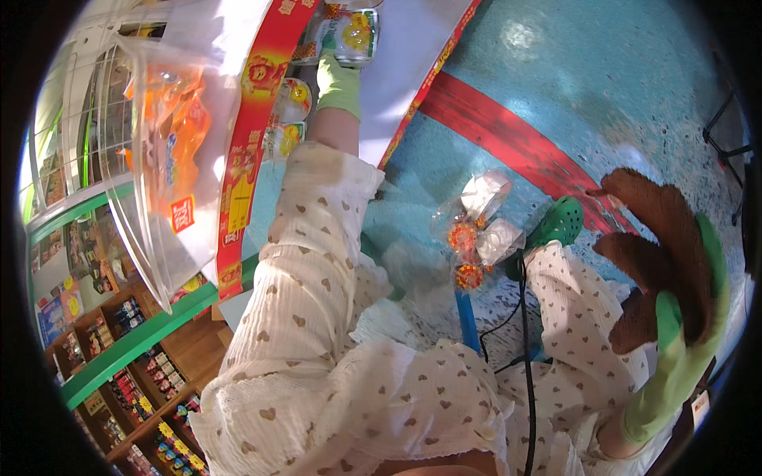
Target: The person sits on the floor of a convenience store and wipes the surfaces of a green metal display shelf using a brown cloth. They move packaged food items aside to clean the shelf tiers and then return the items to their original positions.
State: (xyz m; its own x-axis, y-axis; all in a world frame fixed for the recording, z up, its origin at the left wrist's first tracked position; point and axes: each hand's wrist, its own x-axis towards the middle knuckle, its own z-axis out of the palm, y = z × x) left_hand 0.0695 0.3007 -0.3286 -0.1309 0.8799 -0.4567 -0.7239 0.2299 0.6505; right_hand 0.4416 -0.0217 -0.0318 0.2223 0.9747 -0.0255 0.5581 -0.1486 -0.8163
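My left hand (pixel 337 78), in a light green glove with darker green fingertips, reaches to the top of the view. Its thumb lies over a packaged food tub (pixel 357 37) with a yellow picture on it; the other fingers are hidden behind the tub. More tubs (pixel 292 98) stand just below, next to a red printed shelf strip (pixel 253 128). On the right, my right hand (pixel 684 345) wears a matching glove. Its fingers curl around a brown fuzzy object (pixel 661 250) with finger-like lobes, perhaps a duster or a glove.
A clear plastic display box (pixel 149 196) with orange packets is at the left. Wooden shelves (pixel 178 357) of small goods lie below it. Plastic-wrapped items (pixel 476 232), a black cable (pixel 527 369) and a green clog (pixel 556 223) are over the blue floor (pixel 536 89).
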